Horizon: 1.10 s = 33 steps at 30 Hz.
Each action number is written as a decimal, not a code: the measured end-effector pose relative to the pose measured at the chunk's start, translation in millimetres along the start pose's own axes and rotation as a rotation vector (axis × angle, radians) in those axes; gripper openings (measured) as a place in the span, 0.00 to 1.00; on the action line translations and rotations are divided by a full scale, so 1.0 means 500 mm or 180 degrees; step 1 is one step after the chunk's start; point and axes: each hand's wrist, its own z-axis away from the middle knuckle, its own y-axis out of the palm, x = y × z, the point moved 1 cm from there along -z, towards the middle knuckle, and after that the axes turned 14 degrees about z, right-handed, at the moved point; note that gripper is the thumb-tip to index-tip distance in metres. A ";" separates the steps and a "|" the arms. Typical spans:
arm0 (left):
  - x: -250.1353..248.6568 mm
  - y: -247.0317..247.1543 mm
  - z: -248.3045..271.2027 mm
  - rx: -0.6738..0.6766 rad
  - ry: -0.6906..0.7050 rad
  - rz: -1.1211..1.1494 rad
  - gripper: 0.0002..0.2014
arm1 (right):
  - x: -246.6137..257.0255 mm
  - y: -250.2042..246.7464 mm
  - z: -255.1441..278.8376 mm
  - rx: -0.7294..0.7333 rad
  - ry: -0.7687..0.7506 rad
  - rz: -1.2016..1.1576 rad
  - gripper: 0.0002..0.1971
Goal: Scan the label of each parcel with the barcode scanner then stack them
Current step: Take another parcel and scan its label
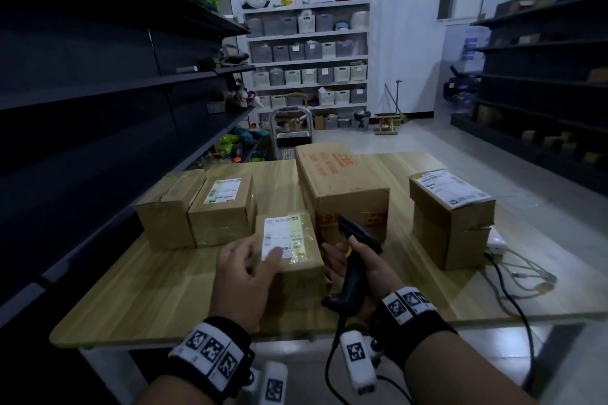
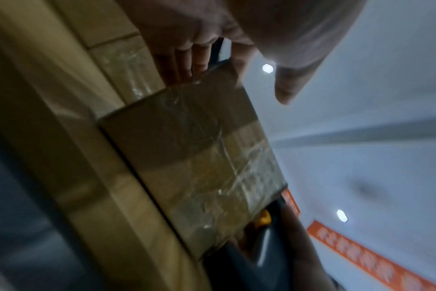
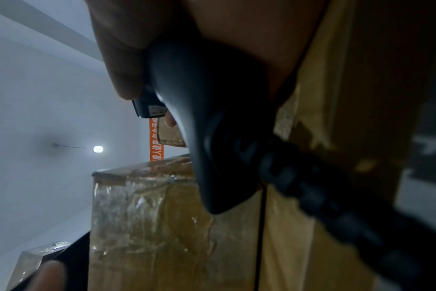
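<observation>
A small brown parcel (image 1: 292, 260) with a white label (image 1: 284, 235) lies near the table's front, in the middle. My left hand (image 1: 250, 268) rests against its left side, one fingertip over the label's lower corner. In the left wrist view the fingers (image 2: 184, 61) lie along the taped parcel (image 2: 199, 161), and the thumb (image 2: 286, 92) stays clear of it. My right hand (image 1: 368, 261) grips a black barcode scanner (image 1: 358, 240) just right of the parcel, its head tilted up and left. In the right wrist view the scanner (image 3: 207, 98) fills the frame above the parcel (image 3: 149, 216).
Two brown boxes (image 1: 166, 210) (image 1: 223, 207) stand at the left of the wooden table (image 1: 148, 289). A large box with orange print (image 1: 342, 184) sits behind, and a stack of two boxes (image 1: 450, 217) at the right. Cables (image 1: 513, 289) trail off the right edge. Dark shelving flanks both sides.
</observation>
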 end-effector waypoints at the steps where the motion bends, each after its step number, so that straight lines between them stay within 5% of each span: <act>1: -0.003 -0.001 -0.004 -0.0084 -0.0265 0.0176 0.29 | 0.000 0.000 0.000 -0.0002 0.0001 -0.0021 0.16; 6: 0.000 0.000 -0.007 0.0116 -0.1134 0.0574 0.23 | 0.002 -0.001 -0.003 0.0043 0.0027 0.0018 0.16; 11: 0.015 0.008 -0.012 0.0224 -0.1018 0.0897 0.20 | 0.006 0.001 0.002 0.0050 0.0039 -0.0005 0.15; 17: 0.057 0.008 -0.045 0.0281 -0.1178 0.1657 0.46 | 0.009 0.011 0.016 -0.0001 0.0033 -0.0221 0.16; 23: 0.068 0.005 -0.056 0.0516 -0.1251 0.2198 0.23 | 0.008 0.000 0.013 0.0018 0.0075 -0.0064 0.15; 29: 0.088 0.003 -0.071 0.0207 -0.1175 0.2517 0.28 | 0.007 0.004 0.007 -0.0202 0.0067 -0.0076 0.13; 33: 0.106 0.004 -0.084 0.0026 -0.1123 0.2878 0.46 | 0.005 -0.001 -0.002 -0.0369 0.0012 0.0106 0.15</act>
